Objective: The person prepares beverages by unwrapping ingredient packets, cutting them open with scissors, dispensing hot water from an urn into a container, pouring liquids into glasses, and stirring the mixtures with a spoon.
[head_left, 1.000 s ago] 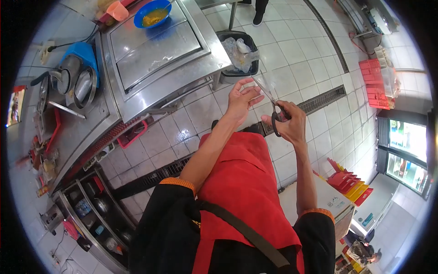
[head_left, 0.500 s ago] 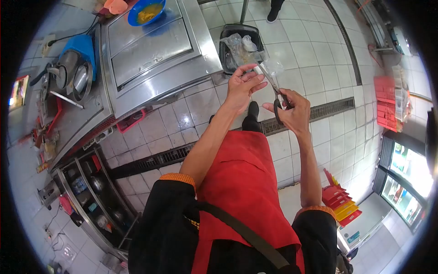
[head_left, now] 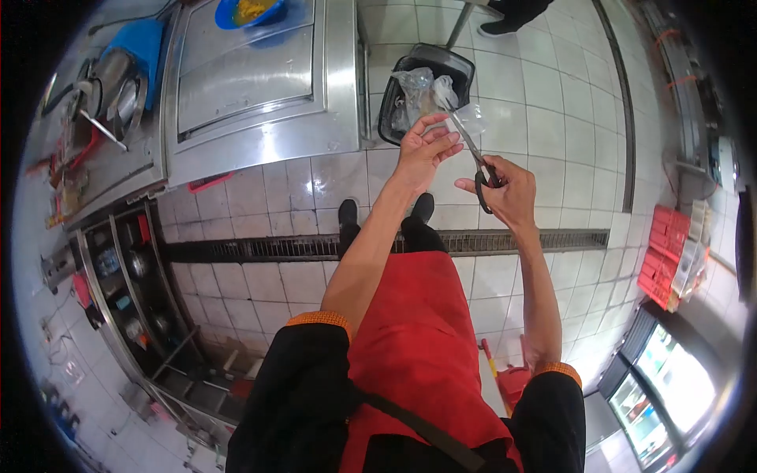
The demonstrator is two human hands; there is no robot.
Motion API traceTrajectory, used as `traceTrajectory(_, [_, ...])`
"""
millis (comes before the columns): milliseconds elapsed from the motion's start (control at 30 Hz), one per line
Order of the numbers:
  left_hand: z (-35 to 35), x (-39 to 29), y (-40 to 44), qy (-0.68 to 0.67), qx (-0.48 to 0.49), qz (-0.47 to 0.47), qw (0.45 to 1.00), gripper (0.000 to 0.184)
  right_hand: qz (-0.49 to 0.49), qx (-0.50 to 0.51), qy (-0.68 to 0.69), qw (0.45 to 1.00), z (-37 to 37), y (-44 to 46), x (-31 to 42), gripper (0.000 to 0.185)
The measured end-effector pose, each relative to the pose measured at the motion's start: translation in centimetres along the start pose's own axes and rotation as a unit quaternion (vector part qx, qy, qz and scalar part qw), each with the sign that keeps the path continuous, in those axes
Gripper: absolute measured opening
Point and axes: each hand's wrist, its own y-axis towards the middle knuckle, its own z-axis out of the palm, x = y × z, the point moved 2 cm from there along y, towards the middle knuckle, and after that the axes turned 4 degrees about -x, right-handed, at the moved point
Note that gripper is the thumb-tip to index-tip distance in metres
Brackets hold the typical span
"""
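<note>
Scissors (head_left: 472, 148) with black handles are in my right hand (head_left: 512, 193), its fingers through and around the loops, thumb apart to the left. The blades point up and left toward my left hand (head_left: 426, 151). Between the thumb and fingers of that hand is a small white piece (head_left: 452, 124), right beside the blade tips; its kind is too small to make out. Both hands are held out over the floor, just in front of a black bin (head_left: 386, 118) with crumpled clear plastic bags (head_left: 414, 88) in it.
To the left stands a steel counter (head_left: 339, 102) with a blue bowl (head_left: 229, 17) of yellow food. Metal pans (head_left: 126, 98) lie farther left. A drain grate (head_left: 292, 248) crosses the tiled floor. Another person's shoe (head_left: 501, 28) is beyond the bin. Red crates (head_left: 661, 256) are at right.
My view has shifted, so the counter, bin and drain sit differently in it. My right thumb has moved out of the scissors' loop. The other person's foot has moved.
</note>
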Motion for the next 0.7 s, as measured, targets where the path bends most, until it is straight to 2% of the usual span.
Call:
traceTrajectory(233, [-5.1, 3.6, 4.7, 0.009, -0.055, -0.004, 0.998, 0.042, -0.049, 0.052, -0.037, 0.997, 4.3, 4.8, -5.9, 0.062])
traceTrajectory(300, [-6.5, 4.4, 5.9, 0.003, -0.057, -0.004, 0.998, 0.043, -0.004, 0.101, -0.055, 0.993, 5.4, 5.6, -6.8, 0.063])
traceTrajectory(500, [-9.8, 6.6, 8.6, 0.030, -0.092, -0.033, 0.995, 0.042, 0.044, 0.165, -0.074, 0.982, 8.1, 7.9, -9.9, 0.065])
traceTrajectory(600, [-11.2, 7.2, 9.7, 0.026, -0.092, -0.028, 0.995, 0.043, 0.009, 0.151, -0.072, 0.986, 9.6, 8.5, -11.5, 0.056])
traceTrajectory(700, [-12.2, 7.5, 10.1, 0.050, -0.083, -0.053, 0.994, 0.045, 0.029, 0.163, -0.079, 0.983, 10.3, 9.3, -12.3, 0.056])
